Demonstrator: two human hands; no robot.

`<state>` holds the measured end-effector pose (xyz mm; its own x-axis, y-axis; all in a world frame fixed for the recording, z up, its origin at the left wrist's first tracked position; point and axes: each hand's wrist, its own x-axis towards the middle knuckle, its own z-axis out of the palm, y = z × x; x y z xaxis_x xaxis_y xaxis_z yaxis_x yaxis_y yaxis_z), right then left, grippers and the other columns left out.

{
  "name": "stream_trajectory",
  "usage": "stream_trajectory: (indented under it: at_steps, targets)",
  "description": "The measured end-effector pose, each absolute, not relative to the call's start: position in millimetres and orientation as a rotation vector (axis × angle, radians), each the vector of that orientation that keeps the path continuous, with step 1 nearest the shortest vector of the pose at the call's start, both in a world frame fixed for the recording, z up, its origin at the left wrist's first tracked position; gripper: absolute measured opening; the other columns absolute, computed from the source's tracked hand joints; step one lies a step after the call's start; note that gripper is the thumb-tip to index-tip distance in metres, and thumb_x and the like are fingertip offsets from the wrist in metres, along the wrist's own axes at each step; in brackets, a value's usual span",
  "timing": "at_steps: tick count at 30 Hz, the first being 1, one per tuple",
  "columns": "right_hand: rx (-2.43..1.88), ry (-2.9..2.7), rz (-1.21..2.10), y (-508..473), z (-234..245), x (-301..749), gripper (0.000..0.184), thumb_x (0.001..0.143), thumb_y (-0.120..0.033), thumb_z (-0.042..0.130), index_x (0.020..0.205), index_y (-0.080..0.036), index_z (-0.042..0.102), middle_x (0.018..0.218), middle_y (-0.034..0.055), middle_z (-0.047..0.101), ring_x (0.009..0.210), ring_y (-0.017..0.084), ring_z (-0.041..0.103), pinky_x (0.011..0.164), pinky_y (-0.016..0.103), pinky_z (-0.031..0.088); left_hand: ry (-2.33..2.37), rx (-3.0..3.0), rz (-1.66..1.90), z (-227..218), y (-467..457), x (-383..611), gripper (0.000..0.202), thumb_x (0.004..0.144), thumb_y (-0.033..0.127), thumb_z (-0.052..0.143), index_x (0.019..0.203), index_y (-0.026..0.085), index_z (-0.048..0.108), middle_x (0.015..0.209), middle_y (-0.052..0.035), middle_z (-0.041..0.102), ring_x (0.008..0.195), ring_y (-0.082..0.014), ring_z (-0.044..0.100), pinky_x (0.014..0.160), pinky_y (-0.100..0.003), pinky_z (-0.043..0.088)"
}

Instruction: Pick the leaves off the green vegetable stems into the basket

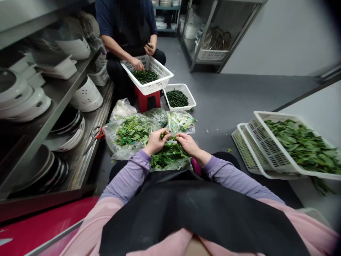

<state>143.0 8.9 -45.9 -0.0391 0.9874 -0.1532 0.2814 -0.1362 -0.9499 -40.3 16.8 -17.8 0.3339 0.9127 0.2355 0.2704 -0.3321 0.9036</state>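
My left hand (157,140) is closed around a small bunch of green stems (162,135). Opposite it, my right hand (186,143) pinches the other end of a green piece, with a short gap between the two hands. Directly below them lies a heap of leafy greens (169,155) in clear plastic, in front of my black apron. To the left is an open plastic bag (117,153) spilling cut stems and leaves (133,129). Another bag with pale green stalks (179,121) rests just beyond my hands.
A co-worker sits opposite, hands at a white basket (166,78) on a red stool (147,101). A second basket (192,103) holds dark green pods. Red-handled scissors (99,134) lie by the dish shelf (77,89). At right, stacked baskets (277,153) hold leaves (303,145).
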Motion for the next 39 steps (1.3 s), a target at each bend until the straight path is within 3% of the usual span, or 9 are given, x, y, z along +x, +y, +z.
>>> stream_trajectory:
  at_steps: [4,9,14,22,26,29,33,35,39]
  targets:
    - [-1.607,-0.992,1.247,15,-54,161,0.016,0.068,-0.034,0.05,0.069,-0.019,0.055,0.064,-0.0018,0.055,0.057,0.011,0.046,0.057,0.024,0.038,1.024,1.707,1.089,-17,16,-42,0.023,0.08,0.037,0.053,0.076,0.015,0.056,0.061,0.0002,0.058,0.055,-0.0084,0.052,0.057,-0.02,0.041]
    - [-1.257,-1.0,1.862,7,-38,160,0.025,0.066,-0.039,0.062,0.08,-0.02,0.054,0.066,-0.0011,0.059,0.057,0.012,0.052,0.057,0.025,0.041,1.072,1.674,1.108,-19,22,-43,0.022,0.079,0.037,0.054,0.075,0.015,0.056,0.059,0.0007,0.057,0.055,-0.0085,0.051,0.057,-0.02,0.041]
    - [-1.24,-0.841,2.065,-4,-24,146,0.028,0.069,-0.041,0.06,0.078,-0.015,0.055,0.05,-0.0053,0.043,0.044,0.007,0.037,0.049,0.023,0.032,1.094,1.742,1.084,-20,23,-44,0.022,0.08,0.036,0.053,0.076,0.015,0.058,0.063,-0.0002,0.059,0.058,-0.0087,0.052,0.059,-0.02,0.04]
    - [-1.195,-1.497,1.834,-7,-12,151,0.021,0.075,-0.034,0.044,0.061,-0.018,0.044,0.051,-0.005,0.033,0.049,0.008,0.032,0.054,0.024,0.032,1.016,1.657,0.984,-19,21,-45,0.022,0.079,0.037,0.054,0.077,0.015,0.057,0.06,0.0015,0.059,0.044,-0.0062,0.044,0.05,-0.021,0.038]
    - [-1.551,-2.166,1.174,-3,-28,143,0.018,0.072,-0.027,0.044,0.056,-0.018,0.043,0.054,-0.0008,0.042,0.053,0.011,0.038,0.056,0.025,0.03,1.005,1.922,0.947,-17,15,-40,0.019,0.08,0.033,0.053,0.076,0.015,0.059,0.065,-0.0006,0.061,0.057,-0.0093,0.053,0.061,-0.021,0.042]
    - [-1.788,-2.311,0.777,-2,-49,142,0.016,0.071,-0.024,0.045,0.057,-0.018,0.048,0.058,0.0025,0.049,0.058,0.013,0.043,0.059,0.026,0.03,1.195,1.996,1.025,-19,22,-50,0.022,0.082,0.035,0.049,0.08,0.016,0.061,0.073,-0.0035,0.064,0.068,-0.0126,0.058,0.069,-0.024,0.044]
    - [-1.733,-1.849,1.097,-5,-62,159,0.023,0.079,-0.032,0.038,0.066,-0.017,0.052,0.059,0.0,0.049,0.058,0.012,0.042,0.059,0.024,0.032,1.944,1.666,1.071,-30,56,-93,0.033,0.081,0.034,0.05,0.106,0.013,0.057,0.093,-0.0127,0.065,0.087,-0.0227,0.061,0.081,-0.033,0.044]
    - [-1.592,-1.609,1.33,-7,-59,168,0.026,0.076,-0.04,0.045,0.071,-0.017,0.054,0.059,-0.0019,0.048,0.056,0.01,0.041,0.057,0.023,0.033,2.181,1.451,0.935,-37,71,-113,0.049,0.075,0.03,0.058,0.118,0.008,0.049,0.102,-0.0193,0.062,0.097,-0.0285,0.059,0.085,-0.038,0.043]
    - [-1.414,-1.421,1.57,-10,-40,171,0.03,0.063,-0.039,0.064,0.081,-0.015,0.059,0.061,-0.0034,0.049,0.054,0.008,0.04,0.055,0.022,0.032,1.803,1.142,1.018,-39,75,-117,0.045,0.077,0.032,0.055,0.115,0.008,0.052,0.1,-0.0165,0.063,0.08,-0.022,0.062,0.072,-0.034,0.049]
